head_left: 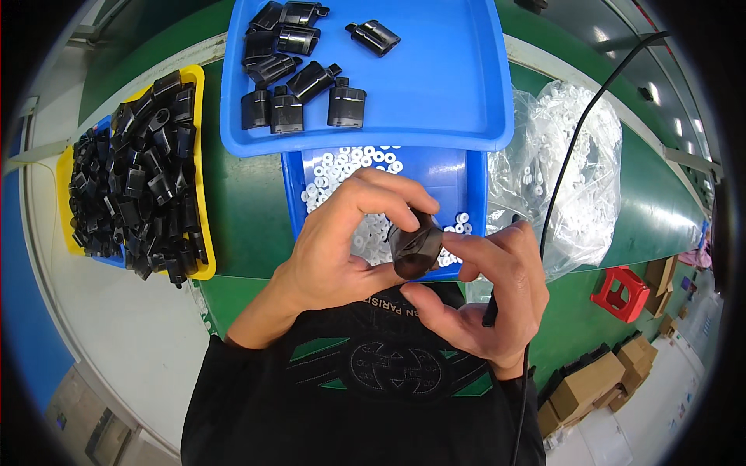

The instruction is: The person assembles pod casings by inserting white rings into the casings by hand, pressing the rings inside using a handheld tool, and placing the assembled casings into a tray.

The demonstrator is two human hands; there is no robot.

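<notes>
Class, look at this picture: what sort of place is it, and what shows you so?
Probably an assembly workshop or factory: a yellow tray heaped with similar black plastic pieces, a blue bin of small white rings, and a large clear bag of white parts on the green worktop.

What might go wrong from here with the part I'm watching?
1. The black housing, pinched in the left hand, could slip and drop, perhaps among the white rings in the blue bin.
2. The black cord, running past the clear plastic bag, might snag it.
</notes>
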